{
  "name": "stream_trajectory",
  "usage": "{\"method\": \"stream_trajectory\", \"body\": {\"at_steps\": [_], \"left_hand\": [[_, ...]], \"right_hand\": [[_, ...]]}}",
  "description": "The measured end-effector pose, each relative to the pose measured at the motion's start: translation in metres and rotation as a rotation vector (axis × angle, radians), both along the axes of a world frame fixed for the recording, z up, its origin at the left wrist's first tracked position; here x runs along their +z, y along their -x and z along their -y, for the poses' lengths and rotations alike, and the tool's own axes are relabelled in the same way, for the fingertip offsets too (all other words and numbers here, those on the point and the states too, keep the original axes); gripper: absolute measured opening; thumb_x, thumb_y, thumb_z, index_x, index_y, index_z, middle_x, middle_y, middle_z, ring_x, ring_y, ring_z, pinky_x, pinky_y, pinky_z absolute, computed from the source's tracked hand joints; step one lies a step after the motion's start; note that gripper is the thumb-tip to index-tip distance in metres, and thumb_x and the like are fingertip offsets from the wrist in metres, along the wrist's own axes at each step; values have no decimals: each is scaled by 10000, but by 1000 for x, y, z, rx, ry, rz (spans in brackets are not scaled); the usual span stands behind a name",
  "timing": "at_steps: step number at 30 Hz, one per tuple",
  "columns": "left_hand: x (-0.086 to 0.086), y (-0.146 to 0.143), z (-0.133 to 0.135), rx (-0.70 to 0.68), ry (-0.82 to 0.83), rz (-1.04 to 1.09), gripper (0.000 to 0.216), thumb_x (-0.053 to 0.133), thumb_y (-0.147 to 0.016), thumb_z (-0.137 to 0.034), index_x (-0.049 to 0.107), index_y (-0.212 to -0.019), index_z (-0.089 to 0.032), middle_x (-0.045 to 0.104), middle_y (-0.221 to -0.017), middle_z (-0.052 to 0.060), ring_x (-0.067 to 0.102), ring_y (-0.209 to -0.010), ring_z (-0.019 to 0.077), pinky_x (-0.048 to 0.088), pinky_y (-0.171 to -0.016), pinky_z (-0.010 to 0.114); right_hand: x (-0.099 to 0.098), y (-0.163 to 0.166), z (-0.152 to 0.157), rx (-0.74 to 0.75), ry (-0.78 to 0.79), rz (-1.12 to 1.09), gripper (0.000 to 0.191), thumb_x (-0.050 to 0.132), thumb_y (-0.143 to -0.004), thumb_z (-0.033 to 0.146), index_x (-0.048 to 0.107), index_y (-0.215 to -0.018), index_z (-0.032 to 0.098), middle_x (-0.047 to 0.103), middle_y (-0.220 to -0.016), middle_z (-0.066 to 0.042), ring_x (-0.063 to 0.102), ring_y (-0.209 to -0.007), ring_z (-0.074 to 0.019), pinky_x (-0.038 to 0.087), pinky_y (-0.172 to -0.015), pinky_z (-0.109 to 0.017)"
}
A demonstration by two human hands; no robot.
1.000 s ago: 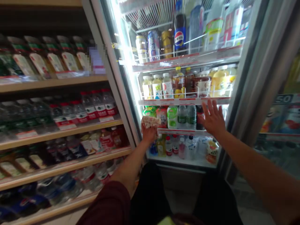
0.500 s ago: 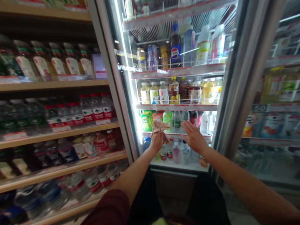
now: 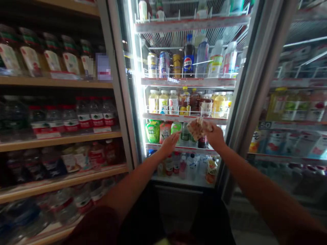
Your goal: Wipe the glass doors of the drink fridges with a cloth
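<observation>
Right hand [image 3: 216, 139] pinched a patterned cloth [image 3: 197, 128] between thumb and fingers, the rest of it spreading out toward the left; exact finger placement under the folds could not be told; cloth was in front of the lit drinks cooler [image 3: 251, 102], overlapping a price rail [image 3: 166, 117] and some bottles on the shelf below that rail; left hand [image 3: 169, 145] was spread flat, fingers extended and close together, pointing toward the cloth and near it, not touching; whether either hand met the cooler front could not be told; nearest to the left hand were a green pouch [image 3: 152, 132] and a red pouch [image 3: 165, 131], side by side behind it; above, upright bottles lined the middle shelf; higher up, a blue-capped cola bottle [image 3: 189, 59] stood right of some cans [image 3: 164, 64]; below the hands, a pink bottle [image 3: 183, 167] stood among others on the bottom shelf; wooden shelving [image 3: 61, 141] at the left held rows of bottles, including red-capped water bottles [image 3: 96, 115]; another drinks cabinet [image 3: 286, 158] showed at the right, blurry.
</observation>
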State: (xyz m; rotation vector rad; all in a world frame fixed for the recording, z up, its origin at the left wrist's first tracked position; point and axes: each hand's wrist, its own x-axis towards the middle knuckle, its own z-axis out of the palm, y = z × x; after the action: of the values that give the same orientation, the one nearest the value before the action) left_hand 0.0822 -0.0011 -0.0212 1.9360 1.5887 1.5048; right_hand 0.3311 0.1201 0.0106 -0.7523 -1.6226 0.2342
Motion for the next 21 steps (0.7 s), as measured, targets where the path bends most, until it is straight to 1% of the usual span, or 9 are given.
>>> {"method": "stream_trajectory", "body": {"at_steps": [3,4,6,8,11,13,17,19,21], "left_hand": [[18,42,-1,452,-181,-402,656,534,-1122,-551,591,-1677,-207,380,-1857,145,215,-1774,383,223,-1435,639],[22,54,-3,563,-162,-502,690,556,-1115,-529,526,-1728,-214,281,-1892,140,112,-1789,395,170,-1435,678],[25,75,-8,683,-54,-654,763,583,-1107,-517,403,-1795,-242,160,-1914,132,5,-1783,416,123,-1417,743],[22,87,-14,715,24,-750,811,585,-1108,-540,318,-1822,-263,98,-1915,128,-42,-1772,423,97,-1402,774],[14,93,-19,717,13,-801,862,597,-1104,-574,239,-1834,-287,48,-1911,120,-76,-1764,415,67,-1403,773],[11,93,-20,714,0,-801,875,618,-1098,-573,229,-1832,-299,35,-1910,110,-83,-1762,410,56,-1408,763],[13,91,-18,710,18,-801,914,677,-1074,-572,237,-1828,-305,36,-1912,99,-94,-1763,395,38,-1415,743],[14,91,-16,696,27,-812,994,745,-1032,-581,222,-1831,-303,33,-1912,105,-100,-1762,398,31,-1418,735],[14,93,-14,685,28,-824,1061,796,-996,-580,207,-1833,-299,27,-1913,107,-110,-1761,403,20,-1421,728]], "right_hand": [[28,-20,-21,-239,-289,63,468,589,-976,383,800,-1343,184,806,-1319,-187,732,-1236,-369,584,-1121,-590],[28,-23,-28,-293,-365,147,513,555,-1004,376,761,-1435,186,751,-1454,-206,671,-1378,-395,524,-1198,-636],[13,-21,-38,-342,-448,350,638,523,-1030,387,621,-1621,165,584,-1685,-223,486,-1601,-433,416,-1289,-701],[-13,-13,-43,-342,-478,512,755,525,-1041,443,482,-1723,122,438,-1798,-240,335,-1696,-462,368,-1307,-739],[-37,-5,-45,-331,-538,640,730,516,-1081,471,473,-1738,159,434,-1809,-228,330,-1700,-453,334,-1322,-727],[-27,-5,-45,-333,-602,682,620,503,-1109,395,546,-1704,229,510,-1773,-184,420,-1655,-413,316,-1343,-687],[20,0,-42,-433,-645,581,530,503,-1131,335,649,-1633,245,606,-1685,-163,549,-1521,-402,357,-1327,-656],[23,11,-35,-480,-614,535,529,501,-1131,318,666,-1617,190,626,-1639,-208,580,-1455,-420,421,-1271,-647],[9,22,-25,-457,-606,595,524,490,-1120,257,683,-1593,142,676,-1544,-246,624,-1367,-408,488,-1191,-604]]}}
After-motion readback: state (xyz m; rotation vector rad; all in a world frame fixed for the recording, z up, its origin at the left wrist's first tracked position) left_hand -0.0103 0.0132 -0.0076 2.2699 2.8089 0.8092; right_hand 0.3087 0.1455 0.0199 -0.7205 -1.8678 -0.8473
